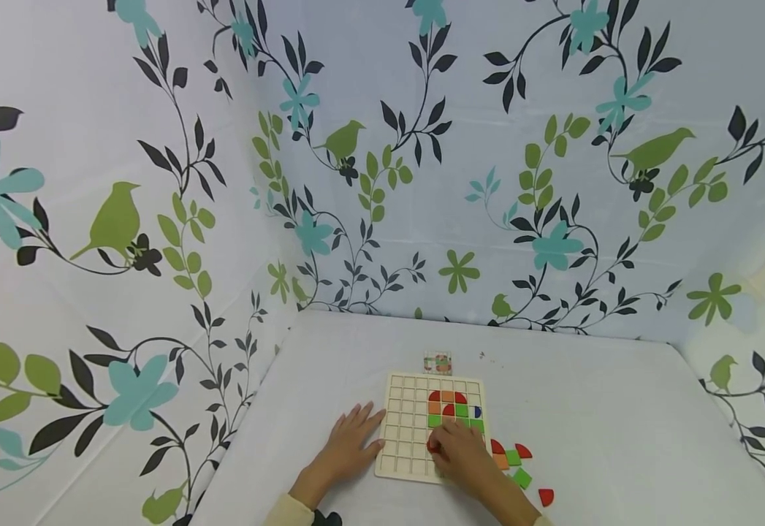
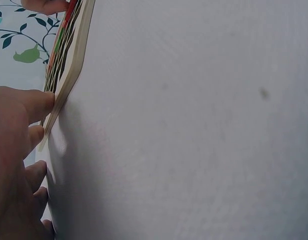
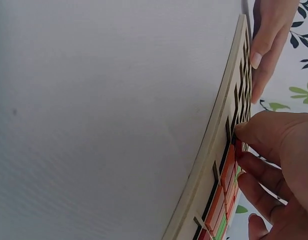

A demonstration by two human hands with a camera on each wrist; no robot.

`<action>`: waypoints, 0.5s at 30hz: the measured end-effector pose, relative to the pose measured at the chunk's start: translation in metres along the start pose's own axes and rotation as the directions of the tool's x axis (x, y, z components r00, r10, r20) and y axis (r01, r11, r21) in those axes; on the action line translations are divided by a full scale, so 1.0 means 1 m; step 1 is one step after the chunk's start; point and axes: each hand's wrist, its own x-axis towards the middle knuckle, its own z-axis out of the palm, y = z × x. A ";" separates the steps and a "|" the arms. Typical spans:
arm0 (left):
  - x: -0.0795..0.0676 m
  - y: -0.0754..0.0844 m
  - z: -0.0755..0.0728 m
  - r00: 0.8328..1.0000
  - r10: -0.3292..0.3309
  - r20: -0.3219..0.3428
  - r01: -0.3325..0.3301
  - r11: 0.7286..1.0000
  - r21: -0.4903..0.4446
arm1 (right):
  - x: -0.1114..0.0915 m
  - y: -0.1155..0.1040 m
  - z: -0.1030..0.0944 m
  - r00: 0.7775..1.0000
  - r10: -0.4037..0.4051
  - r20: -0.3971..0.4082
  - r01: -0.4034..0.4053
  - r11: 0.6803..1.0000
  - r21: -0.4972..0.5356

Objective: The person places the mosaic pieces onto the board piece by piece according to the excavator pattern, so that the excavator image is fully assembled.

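A pale wooden grid board lies on the white table, its right-hand cells partly filled with red, orange and green tiles and one blue half-round tile. At the board's left edge my left hand rests with fingers spread, thumb and fingertips touching the rim. My right hand is over the lower right part of the grid. Between its thumb and fingers it pinches a red rounded tile, which also shows in the right wrist view as a red sliver. That hand hides some cells beneath it.
Loose tiles lie right of the board, among them a green square, an orange square and a red quarter-round. Behind the board sits a small patterned card. Patterned curtains surround the table.
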 end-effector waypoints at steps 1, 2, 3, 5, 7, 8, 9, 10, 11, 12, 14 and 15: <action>0.000 0.000 0.000 1.000 0.000 -0.002 0.000 1.000 0.002 | -0.001 0.000 -0.001 1.000 -0.004 -0.001 0.004 1.000 -0.001; 0.000 0.000 0.000 1.000 -0.002 -0.002 0.002 1.000 0.004 | -0.001 -0.001 -0.001 1.000 -0.008 -0.005 0.008 1.000 0.001; 0.000 0.000 0.000 1.000 -0.002 -0.004 0.002 1.000 0.008 | -0.002 -0.002 -0.002 1.000 -0.013 -0.008 0.013 1.000 0.001; 0.000 0.001 -0.001 1.000 -0.004 -0.005 0.004 1.000 0.008 | -0.002 -0.003 -0.003 1.000 -0.015 -0.012 0.015 1.000 0.003; 0.000 0.001 0.000 1.000 -0.006 -0.006 0.006 1.000 0.008 | -0.003 -0.003 -0.003 1.000 -0.017 -0.017 0.017 1.000 0.004; 0.000 0.001 0.000 1.000 -0.005 -0.009 0.005 1.000 0.004 | -0.003 -0.003 -0.002 1.000 -0.015 -0.018 0.015 1.000 0.003; 0.000 0.001 0.000 1.000 0.000 -0.013 0.000 1.000 -0.001 | -0.003 -0.003 -0.002 1.000 -0.014 -0.017 0.014 1.000 0.001; 0.000 0.001 0.000 1.000 0.005 -0.017 -0.005 1.000 -0.007 | -0.003 -0.003 -0.001 1.000 -0.011 -0.015 0.011 1.000 -0.002; 0.000 0.001 0.001 1.000 0.005 -0.020 -0.006 1.000 -0.010 | -0.003 -0.003 -0.001 1.000 -0.010 -0.015 0.010 1.000 -0.005; 0.000 0.001 0.001 1.000 0.005 -0.022 -0.006 1.000 -0.014 | -0.003 -0.003 0.000 1.000 -0.010 -0.018 0.009 1.000 -0.008; 0.000 0.001 0.001 1.000 0.005 -0.025 -0.005 1.000 -0.018 | -0.002 -0.003 0.000 1.000 -0.009 -0.029 0.009 1.000 -0.015; 0.000 0.001 0.001 1.000 0.008 -0.027 -0.008 1.000 -0.017 | -0.002 -0.003 0.000 0.999 -0.008 -0.037 0.008 1.000 -0.020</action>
